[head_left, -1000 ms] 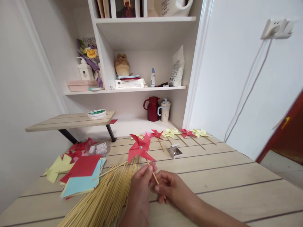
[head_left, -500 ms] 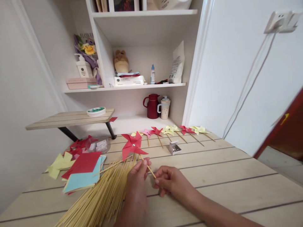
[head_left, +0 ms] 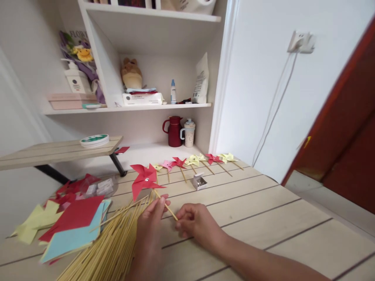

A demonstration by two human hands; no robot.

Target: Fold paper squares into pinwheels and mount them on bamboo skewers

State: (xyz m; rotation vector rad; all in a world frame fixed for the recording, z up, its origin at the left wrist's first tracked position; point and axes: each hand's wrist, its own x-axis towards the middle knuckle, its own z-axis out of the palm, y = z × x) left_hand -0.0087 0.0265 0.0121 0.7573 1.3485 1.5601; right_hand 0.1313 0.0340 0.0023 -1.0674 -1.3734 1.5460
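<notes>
bright even daylight | soft shadows | left edge blurred | wide-angle bowing

Skewer pile left of hands, paper stack further left, pinwheel row behind

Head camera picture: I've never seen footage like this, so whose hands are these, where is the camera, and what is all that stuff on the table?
There is no machine here. A person wears the camera on the head, so you look forward and down at that person's own two hands. The left hand and the right hand both pinch the thin stick of a red paper pinwheel. On the wooden table lie a bundle of bamboo sticks, a stack of coloured paper squares, a small open box, and, farther back, a row of finished pinwheels. Shelves behind hold household items.
</notes>
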